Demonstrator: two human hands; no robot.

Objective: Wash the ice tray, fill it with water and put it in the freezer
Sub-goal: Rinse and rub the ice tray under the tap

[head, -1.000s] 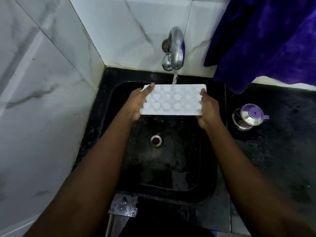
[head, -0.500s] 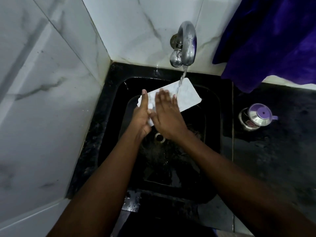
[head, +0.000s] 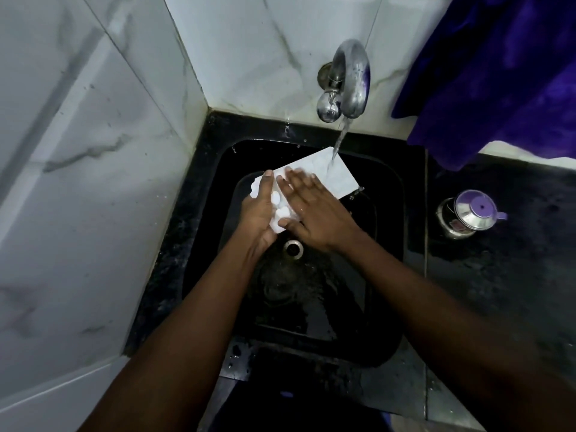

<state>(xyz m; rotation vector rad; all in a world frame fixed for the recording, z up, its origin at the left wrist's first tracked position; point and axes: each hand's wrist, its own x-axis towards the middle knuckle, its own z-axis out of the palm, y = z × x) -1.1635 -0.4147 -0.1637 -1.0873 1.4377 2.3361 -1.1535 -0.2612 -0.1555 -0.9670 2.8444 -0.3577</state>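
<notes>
The left hand (head: 260, 213) grips the near end of the tilted white ice tray (head: 338, 174) over the black sink (head: 386, 213), the right hand (head: 311, 210) lies flat on the tray just beside that grip, water from the tap (head: 350, 85) strikes the tray's far end beyond the grip, and the drain (head: 293, 248) lies just below it.

A purple-lidded steel pot (head: 467, 218) stands on the black counter (head: 498, 291) near a purple cloth (head: 498, 73).
</notes>
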